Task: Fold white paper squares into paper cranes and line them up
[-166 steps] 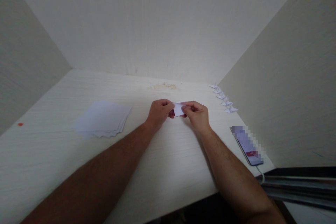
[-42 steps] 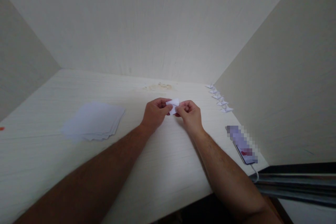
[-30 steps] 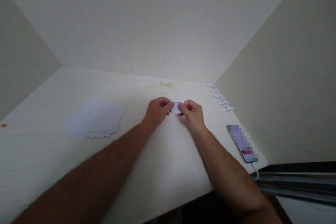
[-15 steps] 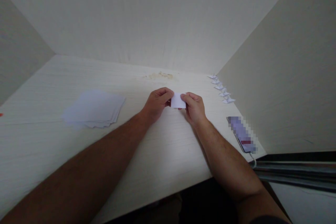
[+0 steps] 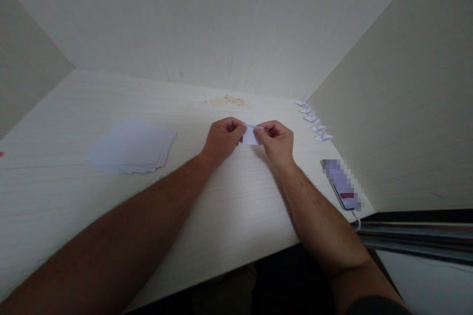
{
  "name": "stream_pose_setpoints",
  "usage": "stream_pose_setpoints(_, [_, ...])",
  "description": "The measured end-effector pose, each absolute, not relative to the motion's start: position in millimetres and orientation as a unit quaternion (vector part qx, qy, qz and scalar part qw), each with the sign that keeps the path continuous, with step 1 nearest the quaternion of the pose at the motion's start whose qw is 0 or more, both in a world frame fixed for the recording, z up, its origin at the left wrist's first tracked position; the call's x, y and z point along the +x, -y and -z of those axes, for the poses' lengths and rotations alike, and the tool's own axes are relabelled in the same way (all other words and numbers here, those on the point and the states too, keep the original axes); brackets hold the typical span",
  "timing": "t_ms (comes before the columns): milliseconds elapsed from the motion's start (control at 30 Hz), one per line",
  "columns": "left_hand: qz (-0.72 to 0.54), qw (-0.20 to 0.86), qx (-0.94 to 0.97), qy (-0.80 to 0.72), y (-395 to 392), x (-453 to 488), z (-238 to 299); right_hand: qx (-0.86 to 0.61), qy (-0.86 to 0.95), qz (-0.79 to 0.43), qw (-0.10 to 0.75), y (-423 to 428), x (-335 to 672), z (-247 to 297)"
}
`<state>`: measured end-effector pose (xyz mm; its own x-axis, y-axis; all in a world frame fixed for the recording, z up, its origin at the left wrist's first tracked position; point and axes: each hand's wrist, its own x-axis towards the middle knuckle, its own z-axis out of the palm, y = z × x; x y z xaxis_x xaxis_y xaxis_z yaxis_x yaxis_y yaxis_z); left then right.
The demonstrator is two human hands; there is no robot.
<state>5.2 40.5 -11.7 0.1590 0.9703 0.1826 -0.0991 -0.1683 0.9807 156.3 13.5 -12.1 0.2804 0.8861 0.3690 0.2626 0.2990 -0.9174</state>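
A small piece of white paper (image 5: 251,137), seemingly folded, is held between my two hands over the middle of the table. My left hand (image 5: 223,139) pinches its left side, the thumb lying on the near face. My right hand (image 5: 278,141) grips the right side the same way, thumb on top and fingers curled behind. The fingertips behind the paper are hidden. To the left of my hands lies a loose stack of white paper sheets (image 5: 136,145) with uneven edges.
Several small folded white paper figures (image 5: 314,120) stand in a row along the right wall. Nearer to me, a phone (image 5: 338,184), partly blurred out, lies with a white cable (image 5: 357,219) attached. Brownish marks (image 5: 234,101) show on the table (image 5: 221,216) by the back wall.
Both hands still hold the paper. The right hand has turned slightly and its thumb sits lower on the paper, whose top edge now looks bent. The whole view has shifted a little.
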Motion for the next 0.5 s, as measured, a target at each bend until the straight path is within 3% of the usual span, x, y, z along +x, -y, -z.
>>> stream_pose_setpoints(500, [-0.515, 0.515, 0.556, -0.400, -46.2, 0.8, 17.9, -0.525, 0.556, -0.297, 0.572, -13.4, 159.1, 9.8])
